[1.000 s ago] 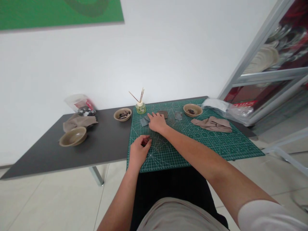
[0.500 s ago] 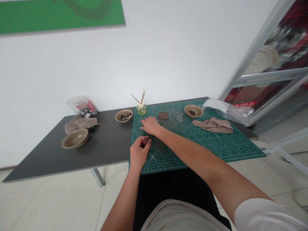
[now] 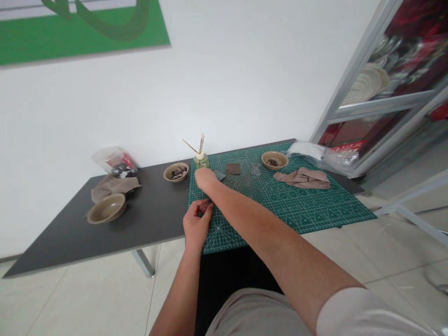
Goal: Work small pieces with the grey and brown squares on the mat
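Head view. The left hand (image 3: 196,223) rests at the near edge of the green cutting mat (image 3: 297,215), its fingers curled narrowly around a small dark piece (image 3: 203,211). Only a sliver of the piece shows, so its exact shape cannot be determined. The right hand (image 3: 205,179) is at the far-left area of the mat, with its fingers drawn together, just beside a thin grey tile (image 3: 220,175). It cannot be determined whether this hand touches the tile or holds anything.

Handling assessment: the dark piece appears light and hard, and may be brittle; grip it lightly between the fingertips. The tile appears thin, stiff and light; take hold of it by its exposed edge.

Along the mat's far edge lie a brown square tile (image 3: 233,169), a grey translucent piece (image 3: 255,169) and a ceramic bowl (image 3: 275,156) holding dark fragments. A beige cloth (image 3: 303,178) lies on the mat's right side, and a plastic bag (image 3: 315,151) sits beyond its far-right corner. Left of the mat, a dark grey table (image 3: 147,205) carries a second bowl (image 3: 176,171), a folded cloth (image 3: 114,186), a third bowl (image 3: 107,208) and a clear bag (image 3: 117,161).
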Demonstrator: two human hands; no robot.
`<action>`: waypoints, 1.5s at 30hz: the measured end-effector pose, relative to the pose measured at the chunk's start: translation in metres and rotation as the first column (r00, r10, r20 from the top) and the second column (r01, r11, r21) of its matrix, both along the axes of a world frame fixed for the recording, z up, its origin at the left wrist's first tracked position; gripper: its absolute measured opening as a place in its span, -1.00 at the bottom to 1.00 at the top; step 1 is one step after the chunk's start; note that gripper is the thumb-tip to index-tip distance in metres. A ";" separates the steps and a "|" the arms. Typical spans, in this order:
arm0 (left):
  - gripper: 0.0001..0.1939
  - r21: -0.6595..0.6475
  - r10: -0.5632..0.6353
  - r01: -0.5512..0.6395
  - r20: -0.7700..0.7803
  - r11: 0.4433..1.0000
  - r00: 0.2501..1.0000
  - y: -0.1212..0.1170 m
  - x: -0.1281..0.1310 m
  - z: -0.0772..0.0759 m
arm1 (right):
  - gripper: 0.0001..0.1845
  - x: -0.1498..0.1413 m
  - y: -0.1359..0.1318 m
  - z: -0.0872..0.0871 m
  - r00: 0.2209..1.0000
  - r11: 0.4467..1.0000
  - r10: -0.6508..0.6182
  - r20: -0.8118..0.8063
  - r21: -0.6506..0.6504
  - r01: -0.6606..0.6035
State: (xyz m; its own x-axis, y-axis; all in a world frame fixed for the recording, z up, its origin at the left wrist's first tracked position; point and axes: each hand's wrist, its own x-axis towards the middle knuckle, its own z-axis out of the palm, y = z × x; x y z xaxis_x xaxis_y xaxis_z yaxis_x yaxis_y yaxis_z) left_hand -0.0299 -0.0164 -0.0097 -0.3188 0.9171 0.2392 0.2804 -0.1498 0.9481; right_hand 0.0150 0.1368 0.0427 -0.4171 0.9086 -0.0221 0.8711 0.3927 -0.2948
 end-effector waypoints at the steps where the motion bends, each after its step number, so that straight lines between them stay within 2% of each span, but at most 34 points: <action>1: -0.74 0.010 0.005 -0.005 0.028 1.000 1.000 0.000 0.000 0.000 | -0.64 0.000 -0.002 0.001 1.000 1.000 -0.008 -0.008 0.000 0.008; 6: -0.72 0.013 0.050 -0.052 0.086 0.999 0.995 0.003 -0.002 0.001 | -0.65 0.006 -0.006 0.000 1.000 1.000 -0.005 -0.022 -0.007 0.005; 12: -0.73 0.021 0.056 -0.057 0.063 0.998 0.996 0.004 0.000 0.001 | -0.67 0.018 0.013 -0.002 1.000 0.999 0.020 0.018 -0.034 -0.019; 16: -0.75 0.022 0.041 -0.043 0.062 0.999 0.997 0.005 0.000 -0.001 | -0.61 0.025 0.021 -0.001 0.998 0.998 0.043 0.055 -0.053 -0.040; 20: -0.76 0.044 0.023 -0.028 0.095 0.999 0.995 0.005 -0.001 -0.003 | -0.53 0.033 0.020 0.001 0.996 0.998 0.065 0.056 -0.013 -0.064; 23: -0.74 0.037 0.035 -0.038 0.086 0.999 0.996 0.004 -0.002 -0.002 | -0.67 0.039 0.011 0.003 0.995 0.995 0.097 0.023 0.022 -0.097; 27: -0.75 0.031 0.091 -0.093 0.053 0.995 0.994 0.004 0.000 0.003 | -0.79 0.051 -0.010 0.005 0.985 0.986 0.149 -0.087 0.090 -0.142; 29: -0.77 0.039 0.113 -0.114 0.025 0.993 0.993 0.004 0.001 0.005 | -0.82 0.058 -0.018 0.004 0.944 0.979 0.197 -0.266 0.100 -0.176; 32: -0.78 0.038 0.125 -0.125 -0.005 0.991 0.992 0.005 0.001 0.006 | -0.86 0.067 -0.024 -0.002 0.886 0.989 0.149 -0.439 0.059 -0.137; 35: -0.79 0.022 0.134 -0.134 -0.020 0.991 0.991 0.005 0.000 0.005 | -0.84 0.070 -0.026 -0.011 0.881 0.994 0.097 -0.463 -0.004 -0.111; 37: -0.81 0.017 0.149 -0.149 -0.029 0.989 0.988 0.006 0.000 0.005 | -0.83 0.069 -0.029 -0.017 0.871 0.986 0.140 -0.471 -0.010 -0.164; 41: -0.85 0.002 0.164 -0.164 -0.048 0.987 0.985 0.008 -0.003 0.002 | -0.84 0.068 -0.040 -0.025 0.833 0.969 0.235 -0.501 0.058 -0.239; 45: -0.70 0.004 0.285 -0.288 -0.149 0.958 0.947 0.009 -0.007 -0.001 | -0.85 0.075 -0.048 -0.028 0.725 0.965 0.232 -0.649 0.063 -0.253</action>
State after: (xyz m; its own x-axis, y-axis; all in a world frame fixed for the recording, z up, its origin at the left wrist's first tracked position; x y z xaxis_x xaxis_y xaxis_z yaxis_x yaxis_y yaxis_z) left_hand -0.0371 -0.0076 -0.0103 -0.5315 0.7966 0.2878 0.4447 -0.0267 0.8953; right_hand 0.0900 0.0886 0.0146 -0.5463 0.7778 0.3109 0.3431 0.5464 -0.7640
